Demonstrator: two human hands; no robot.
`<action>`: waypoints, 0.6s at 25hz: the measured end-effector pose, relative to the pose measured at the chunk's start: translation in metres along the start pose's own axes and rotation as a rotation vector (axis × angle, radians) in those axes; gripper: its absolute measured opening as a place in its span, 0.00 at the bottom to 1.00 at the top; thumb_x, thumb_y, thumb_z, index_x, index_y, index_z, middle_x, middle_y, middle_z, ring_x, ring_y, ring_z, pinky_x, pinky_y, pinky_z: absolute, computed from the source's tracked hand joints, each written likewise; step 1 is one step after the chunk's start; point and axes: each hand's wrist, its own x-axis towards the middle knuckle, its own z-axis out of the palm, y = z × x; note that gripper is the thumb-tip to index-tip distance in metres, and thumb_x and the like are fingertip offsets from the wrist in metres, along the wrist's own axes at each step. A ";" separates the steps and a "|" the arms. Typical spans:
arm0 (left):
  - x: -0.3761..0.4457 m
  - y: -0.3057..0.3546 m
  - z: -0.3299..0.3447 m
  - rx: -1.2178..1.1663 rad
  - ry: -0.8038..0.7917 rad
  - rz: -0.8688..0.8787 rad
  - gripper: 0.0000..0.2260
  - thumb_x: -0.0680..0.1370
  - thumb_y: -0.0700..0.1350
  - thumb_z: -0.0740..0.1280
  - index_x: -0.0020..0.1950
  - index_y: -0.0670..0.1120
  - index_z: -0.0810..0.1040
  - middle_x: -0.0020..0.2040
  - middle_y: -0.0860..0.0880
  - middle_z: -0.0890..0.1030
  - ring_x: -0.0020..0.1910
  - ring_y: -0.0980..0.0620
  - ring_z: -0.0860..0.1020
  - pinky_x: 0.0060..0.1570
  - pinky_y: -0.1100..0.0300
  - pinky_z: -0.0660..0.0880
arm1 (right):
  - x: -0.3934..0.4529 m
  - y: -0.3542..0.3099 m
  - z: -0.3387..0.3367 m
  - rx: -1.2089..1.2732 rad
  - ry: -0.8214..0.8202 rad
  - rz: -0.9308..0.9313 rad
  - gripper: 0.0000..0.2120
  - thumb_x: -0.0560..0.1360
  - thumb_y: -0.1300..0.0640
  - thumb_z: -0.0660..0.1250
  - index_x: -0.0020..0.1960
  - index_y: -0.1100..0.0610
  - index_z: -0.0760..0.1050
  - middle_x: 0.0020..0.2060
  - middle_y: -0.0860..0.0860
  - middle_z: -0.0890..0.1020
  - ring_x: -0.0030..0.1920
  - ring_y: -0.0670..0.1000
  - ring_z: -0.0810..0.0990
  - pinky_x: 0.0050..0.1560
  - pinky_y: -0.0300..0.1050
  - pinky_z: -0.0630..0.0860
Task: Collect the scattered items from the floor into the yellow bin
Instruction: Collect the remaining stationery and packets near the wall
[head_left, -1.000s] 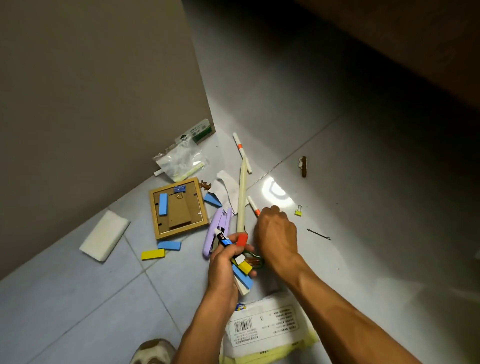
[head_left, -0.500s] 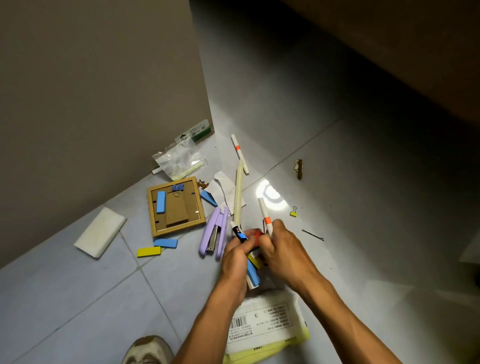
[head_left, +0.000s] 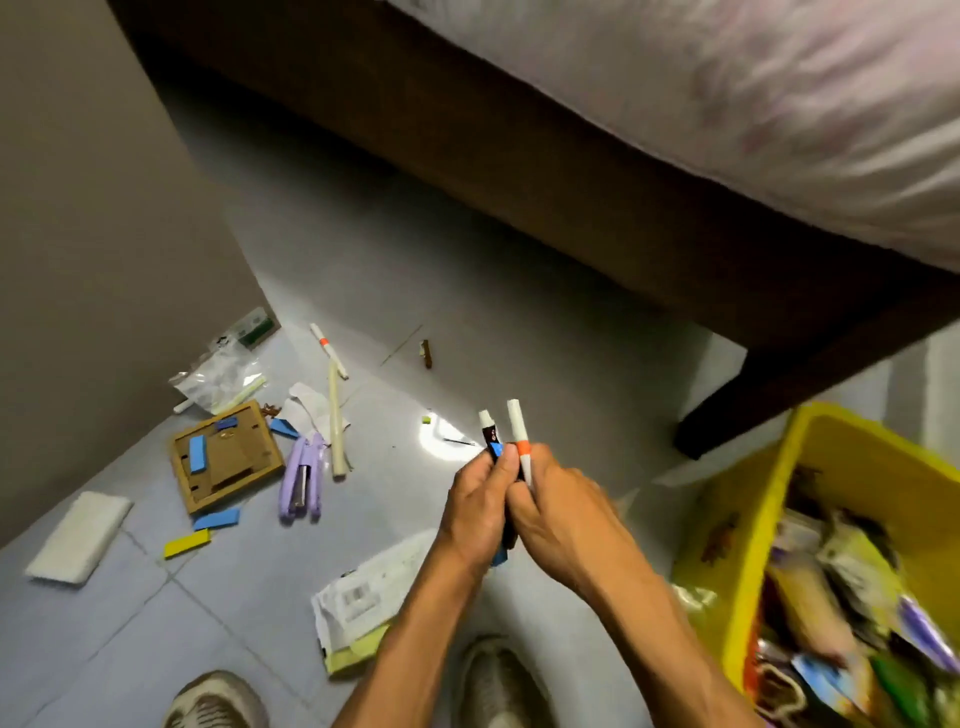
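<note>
My left hand (head_left: 478, 506) grips a bundle of small items, with a black-and-blue marker (head_left: 491, 439) sticking up and a blue block (head_left: 500, 558) poking out below. My right hand (head_left: 558, 506) holds a white pen with an orange band (head_left: 520, 439) upright, pressed against the left hand. The yellow bin (head_left: 810, 483), full of mixed items, stands to the right of both hands. Scattered on the floor to the left lie a purple stapler (head_left: 301, 483), a wooden frame (head_left: 226, 454), blue and yellow blocks (head_left: 205, 527), a cream stick (head_left: 336, 421) and another orange-banded pen (head_left: 328, 349).
A dark bed frame (head_left: 571, 218) with a mattress fills the upper right; its leg (head_left: 727, 415) stands behind the bin. A wall (head_left: 93, 234) closes the left. A white sponge (head_left: 78, 538), a plastic bag (head_left: 221, 379), a printed package (head_left: 363, 597) and my shoes (head_left: 218, 699) are on the tiles.
Both hands have lifted together from the floor and moved right with the pens and blocks. The view has swung right, bringing the yellow bin and bed into sight.
</note>
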 end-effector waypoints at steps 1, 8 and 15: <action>-0.017 0.004 0.033 0.044 -0.090 -0.004 0.14 0.82 0.55 0.60 0.45 0.51 0.81 0.38 0.48 0.84 0.38 0.49 0.82 0.37 0.56 0.79 | -0.029 0.020 -0.019 0.049 0.058 0.051 0.07 0.80 0.48 0.52 0.53 0.49 0.65 0.35 0.46 0.74 0.33 0.46 0.73 0.31 0.41 0.65; -0.082 0.006 0.226 0.033 -0.424 -0.264 0.18 0.82 0.56 0.59 0.55 0.45 0.82 0.49 0.45 0.84 0.42 0.53 0.83 0.40 0.59 0.79 | -0.166 0.146 -0.118 0.279 0.396 0.418 0.10 0.81 0.46 0.57 0.47 0.49 0.74 0.43 0.48 0.81 0.43 0.50 0.79 0.40 0.46 0.73; -0.056 0.016 0.175 0.156 -0.146 -0.051 0.17 0.83 0.53 0.57 0.71 0.51 0.72 0.67 0.53 0.75 0.65 0.57 0.74 0.65 0.57 0.70 | -0.121 0.128 -0.102 0.261 0.366 0.270 0.19 0.81 0.49 0.59 0.70 0.51 0.70 0.65 0.52 0.78 0.62 0.52 0.77 0.61 0.49 0.74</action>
